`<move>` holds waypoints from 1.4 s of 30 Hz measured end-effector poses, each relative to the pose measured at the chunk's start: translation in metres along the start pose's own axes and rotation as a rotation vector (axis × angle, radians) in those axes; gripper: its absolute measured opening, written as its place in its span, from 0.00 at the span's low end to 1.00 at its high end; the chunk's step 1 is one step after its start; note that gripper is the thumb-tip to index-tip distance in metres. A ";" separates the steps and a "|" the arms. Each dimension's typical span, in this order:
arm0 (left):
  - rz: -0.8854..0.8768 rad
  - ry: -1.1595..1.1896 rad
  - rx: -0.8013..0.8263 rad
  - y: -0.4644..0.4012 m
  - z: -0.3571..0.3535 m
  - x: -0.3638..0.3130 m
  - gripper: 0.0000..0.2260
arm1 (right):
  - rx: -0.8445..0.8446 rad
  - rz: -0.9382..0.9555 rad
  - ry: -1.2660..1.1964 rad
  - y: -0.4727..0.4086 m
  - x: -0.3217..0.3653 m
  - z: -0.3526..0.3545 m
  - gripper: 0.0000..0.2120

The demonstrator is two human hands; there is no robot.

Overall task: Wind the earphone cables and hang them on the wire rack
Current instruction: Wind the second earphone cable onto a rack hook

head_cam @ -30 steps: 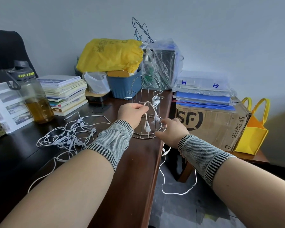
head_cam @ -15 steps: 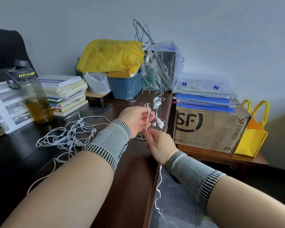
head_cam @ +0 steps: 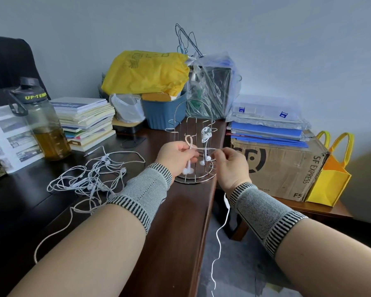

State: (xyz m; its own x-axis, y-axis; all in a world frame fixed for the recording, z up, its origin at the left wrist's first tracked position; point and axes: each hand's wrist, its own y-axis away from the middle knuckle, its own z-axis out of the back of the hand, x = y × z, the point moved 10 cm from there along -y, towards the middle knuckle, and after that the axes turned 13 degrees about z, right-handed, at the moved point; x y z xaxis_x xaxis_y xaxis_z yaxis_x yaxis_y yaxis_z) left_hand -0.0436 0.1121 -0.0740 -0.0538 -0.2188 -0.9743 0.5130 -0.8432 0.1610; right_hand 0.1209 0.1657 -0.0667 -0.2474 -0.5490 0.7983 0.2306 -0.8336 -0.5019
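Pinching the white earphone cable (head_cam: 204, 149) with both hands, I have my left hand (head_cam: 176, 156) curled round a small loop with two earbuds (head_cam: 187, 170) dangling under it, and my right hand (head_cam: 230, 166) nipping the taut stretch just beside it, the loose end trailing down past the desk (head_cam: 169, 232) edge. Right behind my hands stands the wire rack (head_cam: 192, 146), one wound bundle (head_cam: 206, 133) hanging on it. To my left, a tangled pile of earphones (head_cam: 90, 179) lies on the desk.

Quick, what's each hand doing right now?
Left hand: holding the earphone cable, earbuds dangling below.
Right hand: pinching the same cable.
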 end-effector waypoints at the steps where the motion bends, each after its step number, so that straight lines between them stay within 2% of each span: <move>1: -0.027 -0.008 -0.045 0.000 0.005 0.000 0.02 | -0.026 0.006 -0.005 -0.002 0.002 0.004 0.13; 6: -0.086 0.098 -0.205 -0.002 0.030 0.005 0.11 | -0.106 0.012 -0.012 -0.010 0.003 0.016 0.16; 11: -0.110 0.126 -0.166 0.000 0.018 0.001 0.17 | -0.063 -0.026 -0.041 -0.011 -0.002 0.014 0.14; 16: -0.087 0.153 -0.159 0.001 0.011 -0.002 0.14 | 0.004 -0.045 0.001 -0.011 -0.004 0.012 0.13; 23: -0.086 0.190 -0.198 0.020 0.003 0.003 0.02 | 0.050 -0.036 0.053 -0.007 -0.004 0.012 0.13; 28: -0.107 0.263 -0.240 0.040 0.000 0.007 0.02 | 0.035 -0.042 -0.012 -0.001 -0.001 0.023 0.13; 35: -0.085 0.362 -0.247 0.053 -0.008 0.016 0.02 | 0.090 0.057 0.097 0.003 0.030 0.036 0.10; 42: -0.074 0.411 -0.192 0.057 -0.013 0.019 0.08 | 0.092 0.095 0.153 0.009 0.043 0.039 0.10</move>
State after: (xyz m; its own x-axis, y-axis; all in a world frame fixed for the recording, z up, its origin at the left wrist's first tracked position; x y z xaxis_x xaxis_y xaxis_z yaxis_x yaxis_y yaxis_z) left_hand -0.0039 0.0662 -0.0858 0.2282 0.0845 -0.9699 0.6723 -0.7343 0.0942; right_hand 0.1489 0.1369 -0.0236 -0.3585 -0.6337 0.6856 0.3428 -0.7724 -0.5347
